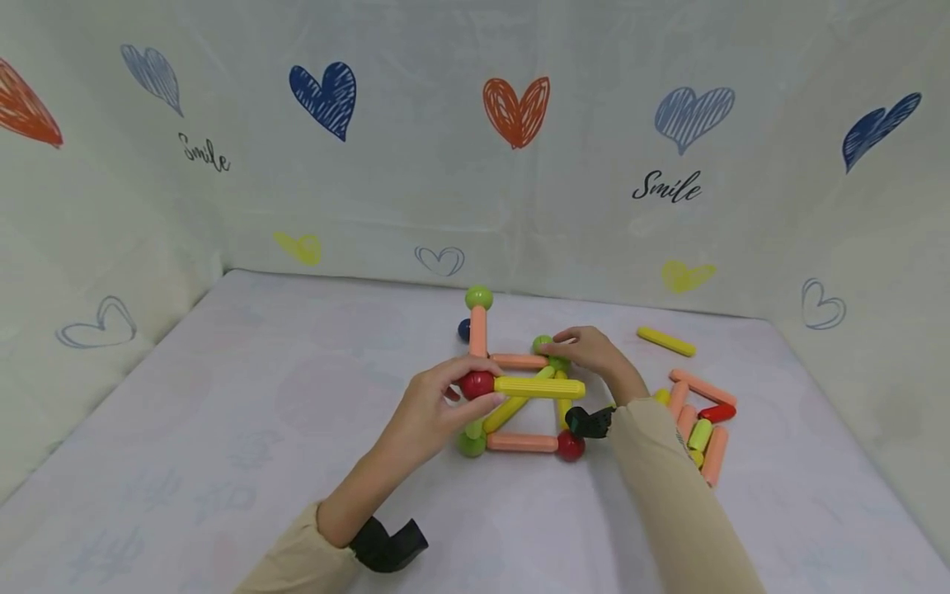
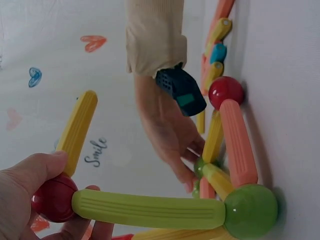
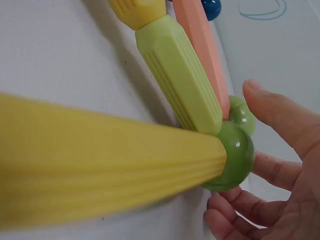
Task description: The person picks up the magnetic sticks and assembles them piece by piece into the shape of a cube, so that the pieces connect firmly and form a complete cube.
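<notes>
My left hand point(image 1: 438, 400) grips a red ball point(image 1: 477, 384) between thumb and fingers. A yellow rod point(image 1: 542, 388) sticks out from that ball, and a curved light-green rod point(image 2: 150, 207) joins it to a green ball point(image 2: 251, 211) at a corner of the base. Around the back right corner, my right hand point(image 1: 590, 351) has its fingers at a green ball point(image 3: 232, 157) and a second green ball point(image 3: 242, 116) behind it. In the right wrist view the thumb stands off the balls. Orange rods point(image 1: 522, 444) and yellow rods link the base's corners, one at a red ball point(image 1: 571, 445).
Loose orange, yellow, green and red rods point(image 1: 716, 454) lie in a pile beside my right forearm. A single yellow rod point(image 1: 666, 341) lies farther back. At the back left, an orange rod point(image 1: 478, 332) stands topped by a green ball point(image 1: 478, 298), near a dark blue ball point(image 1: 464, 330).
</notes>
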The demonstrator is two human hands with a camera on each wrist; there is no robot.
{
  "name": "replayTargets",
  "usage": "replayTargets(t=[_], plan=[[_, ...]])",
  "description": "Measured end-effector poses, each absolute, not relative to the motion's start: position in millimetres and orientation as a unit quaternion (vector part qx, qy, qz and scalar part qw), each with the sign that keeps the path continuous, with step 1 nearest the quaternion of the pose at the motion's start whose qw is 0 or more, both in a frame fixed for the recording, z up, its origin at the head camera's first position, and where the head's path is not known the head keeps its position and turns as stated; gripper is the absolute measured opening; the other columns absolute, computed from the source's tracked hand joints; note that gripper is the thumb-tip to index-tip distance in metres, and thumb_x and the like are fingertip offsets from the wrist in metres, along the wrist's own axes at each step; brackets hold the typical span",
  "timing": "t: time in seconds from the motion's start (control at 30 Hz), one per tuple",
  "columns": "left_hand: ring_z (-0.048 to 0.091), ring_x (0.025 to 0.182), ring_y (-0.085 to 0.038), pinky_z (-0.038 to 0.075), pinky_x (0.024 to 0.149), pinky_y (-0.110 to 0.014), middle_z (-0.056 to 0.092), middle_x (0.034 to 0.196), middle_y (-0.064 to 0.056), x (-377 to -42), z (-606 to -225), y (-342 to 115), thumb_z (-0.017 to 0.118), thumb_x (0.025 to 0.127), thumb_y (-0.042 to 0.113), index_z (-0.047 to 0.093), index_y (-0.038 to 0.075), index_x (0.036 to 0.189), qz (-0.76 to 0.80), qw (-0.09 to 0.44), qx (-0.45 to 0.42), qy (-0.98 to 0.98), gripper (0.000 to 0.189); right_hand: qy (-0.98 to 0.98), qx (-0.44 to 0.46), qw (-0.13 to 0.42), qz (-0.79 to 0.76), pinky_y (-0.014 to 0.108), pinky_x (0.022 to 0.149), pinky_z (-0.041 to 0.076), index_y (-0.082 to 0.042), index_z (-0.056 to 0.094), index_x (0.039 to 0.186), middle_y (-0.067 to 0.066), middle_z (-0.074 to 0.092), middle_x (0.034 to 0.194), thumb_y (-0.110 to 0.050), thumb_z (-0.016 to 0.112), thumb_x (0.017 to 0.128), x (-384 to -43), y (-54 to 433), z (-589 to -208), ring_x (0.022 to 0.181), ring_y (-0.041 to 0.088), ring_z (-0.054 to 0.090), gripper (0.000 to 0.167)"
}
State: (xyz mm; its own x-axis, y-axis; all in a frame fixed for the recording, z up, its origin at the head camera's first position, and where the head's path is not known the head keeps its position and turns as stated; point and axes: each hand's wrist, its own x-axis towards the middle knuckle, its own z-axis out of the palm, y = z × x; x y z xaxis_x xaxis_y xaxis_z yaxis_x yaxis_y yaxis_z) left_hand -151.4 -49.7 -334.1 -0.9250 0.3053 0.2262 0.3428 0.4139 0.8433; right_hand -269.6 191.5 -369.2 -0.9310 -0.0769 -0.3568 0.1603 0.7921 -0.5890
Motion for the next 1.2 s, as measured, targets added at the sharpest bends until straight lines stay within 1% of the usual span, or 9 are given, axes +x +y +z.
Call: replayTargets(t=[0.33,0.47,0.6,0.77,0.9,0.97,1.03,1.1,1.2], plan=[[0.054,0.088,-0.014,0.048,0.072,-0.028,0.064,0.099,0.005,-151.5,-333.3,-48.3,0.072,0.081,0.022,0.064,0.020,0.105,-0.507,0.014,-0.187,-0.841,0.026,0.938,0.030,0.161,-0.306,0.048,0.101,0.038,0.003,0.051,0.126,0.026,0.047,0.133,-0.037,0.057,0.090,-270.1,185.8,-370.6,0.121,0.038,0.046,0.054],[0.054,0.088,-0.014,0.048,0.072,-0.029,0.064,0.098,0.005,-150.8,-333.3,-48.5,0.072,0.081,0.022,0.063,0.021,0.105,-0.507,0.012,-0.189,-0.841,0.025,0.942,0.015,0.137,-0.306,0.047,0.098,0.041,0.004,0.053,0.123,0.026,0.050,0.129,-0.036,0.058,0.090,-267.8,187.3,-369.9,0.117,0.038,0.048,0.052],[0.054,0.088,-0.014,0.048,0.072,-0.028,0.064,0.097,0.005,-150.4,-333.0,-48.5,0.072,0.082,0.023,0.063,0.021,0.106,-0.505,0.010,-0.189,-0.842,0.026,0.944,-0.006,0.101,-0.313,0.047,0.094,0.043,0.003,0.053,0.124,0.025,0.052,0.125,-0.039,0.058,0.089,-259.5,193.9,-360.8,0.114,0.037,0.050,0.054],[0.053,0.089,-0.015,0.048,0.072,-0.027,0.064,0.098,0.004,-150.8,-332.4,-47.8,0.071,0.082,0.022,0.063,0.021,0.106,-0.505,0.010,-0.192,-0.842,0.025,0.933,-0.023,0.071,-0.351,0.043,0.088,0.045,0.000,0.051,0.127,0.020,0.055,0.121,-0.047,0.058,0.088,-233.0,208.5,-339.8,0.110,0.033,0.051,0.061],[0.053,0.089,-0.015,0.048,0.071,-0.028,0.064,0.098,0.003,-150.6,-332.1,-47.2,0.072,0.082,0.021,0.063,0.020,0.105,-0.506,0.014,-0.193,-0.840,0.025,0.919,-0.018,0.048,-0.390,0.034,0.079,0.047,-0.003,0.052,0.124,0.016,0.061,0.109,-0.051,0.058,0.087,-199.8,217.4,-327.2,0.097,0.028,0.055,0.061],[0.053,0.088,-0.015,0.048,0.071,-0.028,0.064,0.097,0.004,-150.5,-332.3,-47.3,0.072,0.082,0.020,0.063,0.020,0.104,-0.506,0.018,-0.193,-0.841,0.024,0.913,-0.016,0.038,-0.405,0.030,0.074,0.048,-0.004,0.054,0.121,0.014,0.062,0.104,-0.049,0.059,0.087,-183.1,219.1,-323.7,0.090,0.025,0.056,0.057],[0.053,0.087,-0.014,0.048,0.070,-0.028,0.064,0.097,0.004,-150.4,-332.5,-47.6,0.072,0.081,0.020,0.064,0.020,0.104,-0.505,0.021,-0.191,-0.841,0.024,0.908,-0.017,0.031,-0.419,0.026,0.071,0.049,-0.003,0.055,0.119,0.012,0.063,0.102,-0.045,0.060,0.088,-168.2,219.9,-321.9,0.086,0.019,0.057,0.052],[0.053,0.086,-0.014,0.048,0.070,-0.028,0.064,0.096,0.005,-150.6,-332.5,-47.8,0.072,0.081,0.020,0.064,0.020,0.104,-0.506,0.022,-0.190,-0.841,0.024,0.903,-0.014,0.028,-0.428,0.023,0.071,0.050,-0.004,0.055,0.119,0.011,0.063,0.103,-0.042,0.060,0.088,-155.6,220.0,-320.5,0.086,0.016,0.057,0.049],[0.053,0.085,-0.013,0.048,0.070,-0.028,0.064,0.094,0.005,-150.6,-332.5,-48.3,0.072,0.081,0.020,0.064,0.020,0.104,-0.508,0.022,-0.191,-0.840,0.024,0.899,-0.012,0.026,-0.437,0.021,0.071,0.051,-0.003,0.054,0.120,0.011,0.061,0.104,-0.039,0.061,0.089,-142.5,220.0,-319.5,0.087,0.016,0.058,0.048]])
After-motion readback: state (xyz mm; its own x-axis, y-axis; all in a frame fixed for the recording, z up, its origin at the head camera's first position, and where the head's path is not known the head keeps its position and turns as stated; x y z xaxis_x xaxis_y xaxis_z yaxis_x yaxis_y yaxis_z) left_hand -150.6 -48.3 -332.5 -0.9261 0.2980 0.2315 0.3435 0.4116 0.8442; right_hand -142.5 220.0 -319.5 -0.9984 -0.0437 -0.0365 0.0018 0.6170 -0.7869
